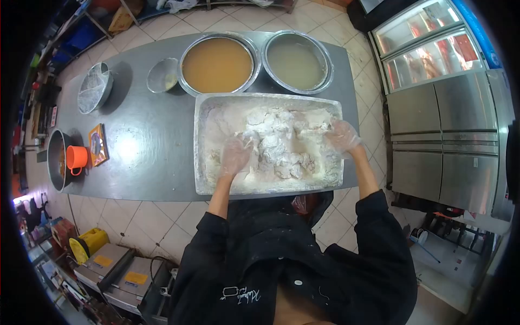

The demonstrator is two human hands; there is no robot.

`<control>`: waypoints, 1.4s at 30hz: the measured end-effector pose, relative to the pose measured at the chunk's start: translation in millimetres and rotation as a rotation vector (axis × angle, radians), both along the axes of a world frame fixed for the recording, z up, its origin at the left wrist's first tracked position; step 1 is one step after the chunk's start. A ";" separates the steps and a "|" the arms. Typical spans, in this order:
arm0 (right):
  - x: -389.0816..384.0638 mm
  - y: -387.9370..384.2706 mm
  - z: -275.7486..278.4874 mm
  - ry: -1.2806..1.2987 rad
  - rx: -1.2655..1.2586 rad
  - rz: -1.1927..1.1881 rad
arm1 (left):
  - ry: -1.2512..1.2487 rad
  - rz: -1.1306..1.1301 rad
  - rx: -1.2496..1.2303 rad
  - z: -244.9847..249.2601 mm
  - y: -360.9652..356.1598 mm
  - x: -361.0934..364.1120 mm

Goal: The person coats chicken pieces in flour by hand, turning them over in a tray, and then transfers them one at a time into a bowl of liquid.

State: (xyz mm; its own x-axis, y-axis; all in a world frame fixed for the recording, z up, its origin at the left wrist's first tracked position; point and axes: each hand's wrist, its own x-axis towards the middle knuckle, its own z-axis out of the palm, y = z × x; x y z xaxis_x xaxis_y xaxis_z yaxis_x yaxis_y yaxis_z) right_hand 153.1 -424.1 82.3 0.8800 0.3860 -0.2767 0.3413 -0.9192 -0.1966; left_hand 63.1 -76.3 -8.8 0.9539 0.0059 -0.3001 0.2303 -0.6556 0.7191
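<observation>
Rectangular steel tray (198, 151), powdery flour inside. Lumpy floured pieces (276, 146) heaped at centre. Left hand (235, 157), in a crinkly clear glove, lies flat and splayed at the heap's 8 o'clock. Right hand (342, 135), at 3 o'clock, touches the heap; its grip is unclear.

Grey steel table (146, 146) on pale tiled floor (162, 216); steel refrigerator (444, 141) alongside.
</observation>
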 end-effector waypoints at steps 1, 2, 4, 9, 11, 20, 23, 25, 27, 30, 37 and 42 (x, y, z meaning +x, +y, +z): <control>3.7 5.4 19.2 -0.010 -0.021 0.015 | -0.131 0.010 0.118 -5.6 -2.4 -0.2; 5.6 10.2 33.5 -0.017 -0.042 0.029 | -0.259 0.018 0.237 -11.2 -4.5 -1.3; 6.8 24.2 44.8 -0.032 -0.022 -0.007 | -0.174 0.068 0.154 -9.0 -8.7 2.4; -1.4 43.3 19.9 -0.093 -0.207 0.236 | -0.156 0.167 0.039 4.6 -14.7 19.0; -19.1 50.9 14.2 -0.115 -0.136 0.090 | -0.027 0.066 0.021 26.3 -11.2 13.2; -27.4 54.7 21.9 -0.168 -0.182 -0.036 | -0.012 0.147 0.105 -4.8 -13.4 13.6; -34.4 32.5 -24.0 -0.532 -0.146 0.186 | -0.053 0.165 0.058 5.3 -16.3 17.9; -39.5 36.9 -25.4 -0.466 -0.146 0.065 | -0.063 0.157 0.058 -0.3 -17.1 20.5; -43.8 37.7 -26.7 -0.375 -0.147 -0.041 | -0.046 0.161 0.055 -2.5 -19.3 13.1; -27.3 37.3 -25.4 -0.356 -0.224 0.013 | -0.155 0.136 0.139 3.9 -17.6 26.8; 15.6 25.9 21.5 -0.282 -0.045 0.045 | -0.070 0.175 0.034 -1.6 -23.0 30.9; 95.1 29.0 45.9 -0.663 0.048 0.135 | -0.037 0.027 0.141 -24.4 -38.1 43.8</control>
